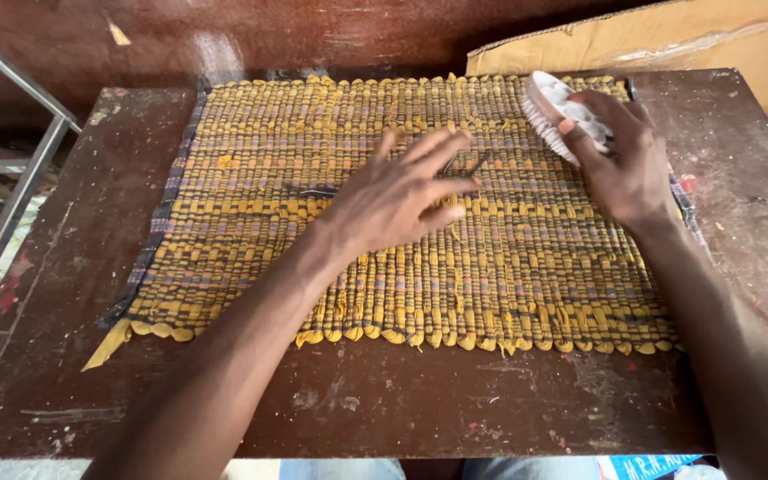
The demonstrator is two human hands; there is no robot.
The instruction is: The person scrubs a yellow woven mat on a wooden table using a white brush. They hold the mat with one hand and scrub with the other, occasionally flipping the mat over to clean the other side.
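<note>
Mat [251,213]: yellow woven, w/ grey-purple bands, lies flat on dark brown worktop [384,409], fringe edge toward the person.

L hand [397,196]: released, fingers spread, palm pressed flat on mat near its centre. Holds nothing; pins the weave.

R hand [624,164]: clenched round a white scrub brush [551,111], over mat's far right corner. Brush tilted, bristles angled left/down; can't tell if bristles touch the mat or sit just above.

Small dark thread or strip [317,191] on mat, just left of L hand.

Cardboard box [668,36] beyond mat's far right edge. Metal frame [20,169] well left of mat, off the worktop.

Judgement, brushing step: keep L palm flat & close to stroke area so mat doesn't bunch or slide. Stroke along the ribs, away from the pinning hand. Level the bristles for full contact. Go light near fringe; loose ends could snag.
</note>
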